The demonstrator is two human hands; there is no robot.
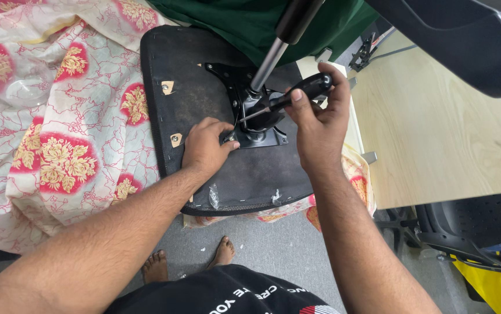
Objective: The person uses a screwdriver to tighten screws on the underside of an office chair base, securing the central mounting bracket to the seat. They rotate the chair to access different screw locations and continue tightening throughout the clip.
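Observation:
An upturned black chair seat (189, 104) lies on a patterned cloth, its underside facing up. A black metal mounting plate (227, 75) with a gas-lift cylinder (268, 61) is fixed at its middle. My right hand (317, 125) grips the black handle of a screwdriver (306, 90), whose shaft slants down-left to the plate's near corner. My left hand (207, 145) rests on the seat, fingertips pinching at that same corner of the plate, where the screwdriver tip meets it.
A floral red and cream cloth (64, 116) covers the surface at left. A pale wooden tabletop (436, 128) stands at right, with a dark chair part (471, 40) above it and another black seat (471, 227) below. My bare feet (189, 261) stand on grey floor.

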